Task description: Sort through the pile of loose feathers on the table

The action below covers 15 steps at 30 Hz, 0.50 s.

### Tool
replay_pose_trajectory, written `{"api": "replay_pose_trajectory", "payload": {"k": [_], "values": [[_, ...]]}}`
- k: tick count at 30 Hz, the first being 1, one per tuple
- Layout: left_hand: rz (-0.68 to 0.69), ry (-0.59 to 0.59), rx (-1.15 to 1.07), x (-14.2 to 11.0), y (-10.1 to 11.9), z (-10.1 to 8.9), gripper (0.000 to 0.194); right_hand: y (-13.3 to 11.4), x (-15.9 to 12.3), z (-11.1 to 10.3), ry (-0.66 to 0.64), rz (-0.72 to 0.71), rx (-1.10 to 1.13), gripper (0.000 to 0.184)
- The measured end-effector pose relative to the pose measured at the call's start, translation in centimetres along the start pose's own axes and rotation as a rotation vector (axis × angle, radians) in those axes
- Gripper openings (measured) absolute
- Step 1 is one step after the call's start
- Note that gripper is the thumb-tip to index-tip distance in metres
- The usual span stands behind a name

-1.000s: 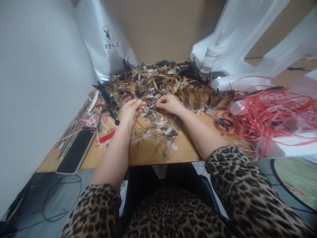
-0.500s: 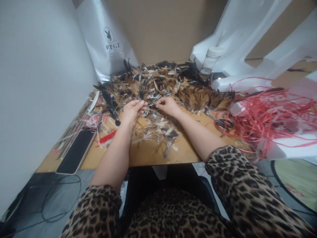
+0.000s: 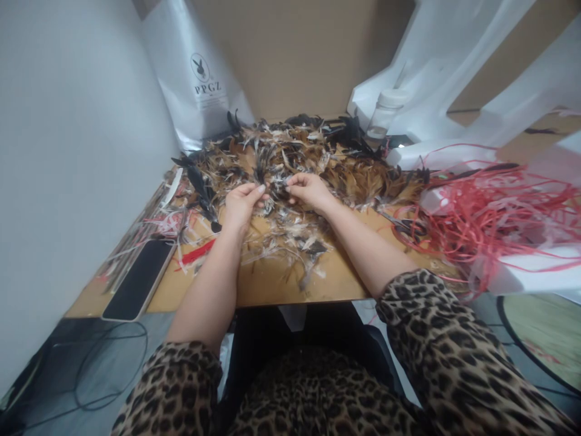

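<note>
A big heap of brown, black and white feathers (image 3: pixel 313 154) covers the back of a wooden table (image 3: pixel 272 281). My left hand (image 3: pixel 240 206) sits at the heap's near edge with its fingers curled together, pinching feathers. My right hand (image 3: pixel 308 189) is close beside it, its fingers also pinched on feathers from the heap. The two hands almost touch at their fingertips. Loose feathers (image 3: pixel 299 242) lie scattered on the table in front of them.
A dark phone (image 3: pixel 138 278) lies at the table's left, next to red scraps (image 3: pixel 195 253). A tangle of red ribbon (image 3: pixel 490 206) and white plastic bags (image 3: pixel 454 66) fill the right. Scissors (image 3: pixel 402 223) lie by the ribbon. A white bottle (image 3: pixel 385 109) and a white printed bag (image 3: pixel 200 72) stand at the back.
Both hands have drawn slightly closer together and a little farther into the heap; the right hand's fingertips now meet the left's.
</note>
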<state>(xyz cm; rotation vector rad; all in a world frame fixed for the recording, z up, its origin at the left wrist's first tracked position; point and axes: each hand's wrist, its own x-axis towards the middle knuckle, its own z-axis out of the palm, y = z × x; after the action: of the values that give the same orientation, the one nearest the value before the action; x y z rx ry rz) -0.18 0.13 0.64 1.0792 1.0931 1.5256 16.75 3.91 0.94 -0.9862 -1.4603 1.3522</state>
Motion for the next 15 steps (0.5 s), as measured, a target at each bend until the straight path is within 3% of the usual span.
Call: {"api": "replay_pose_trajectory", "payload": {"k": [5,15], "values": [[0.03,-0.025,0.024,-0.2,0.1,0.4,0.026,0.2,0.1,0.0,-0.053,-0.01,-0.028,0.014],[0.126,-0.013,0.212,0.2,-1.1,0.2,0.024,-0.1,-0.2,0.1,-0.124,-0.249,-0.281,0.016]]}}
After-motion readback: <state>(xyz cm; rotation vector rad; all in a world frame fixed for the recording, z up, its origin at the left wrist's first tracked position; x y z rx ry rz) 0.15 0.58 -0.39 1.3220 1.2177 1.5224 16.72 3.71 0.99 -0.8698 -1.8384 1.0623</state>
